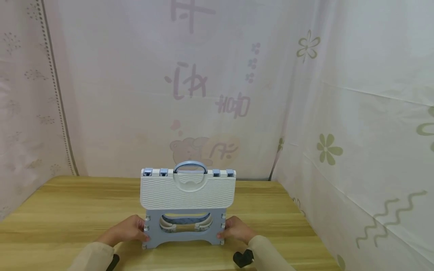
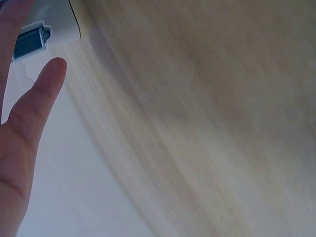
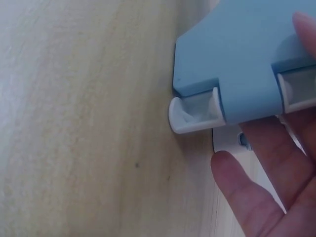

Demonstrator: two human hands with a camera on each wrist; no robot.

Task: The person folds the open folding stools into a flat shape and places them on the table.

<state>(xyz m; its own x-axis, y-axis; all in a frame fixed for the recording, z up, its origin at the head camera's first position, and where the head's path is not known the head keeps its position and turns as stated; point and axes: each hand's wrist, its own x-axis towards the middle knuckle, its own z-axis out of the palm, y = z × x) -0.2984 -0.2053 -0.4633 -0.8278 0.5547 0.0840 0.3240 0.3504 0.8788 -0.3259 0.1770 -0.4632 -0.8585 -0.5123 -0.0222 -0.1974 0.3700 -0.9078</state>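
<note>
A folding step stool (image 1: pixel 159 194) stands on the table straight in front of me. Its white woven-texture top is tilted toward me, with a blue carrying handle (image 1: pixel 190 163) raised at the upper edge. Below the top is the light blue leg panel (image 1: pixel 186 236), which has an oval opening. My left hand (image 1: pixel 127 229) grips the panel's left edge, thumb on the front. On the opposite edge, my right hand (image 1: pixel 237 229) holds it the same way. In the right wrist view, fingers (image 3: pixel 247 200) reach behind the hinged side. Only a white corner of the stool (image 2: pixel 61 19) shows in the left wrist view.
The wood-grain table (image 1: pixel 68 210) extends to both sides of the stool. A pale printed curtain (image 1: pixel 118 94) hangs behind its back edge, and another curtain (image 1: pixel 356 113) runs along the right side. A black heart-shaped piece (image 1: pixel 243 258) is at my right wrist.
</note>
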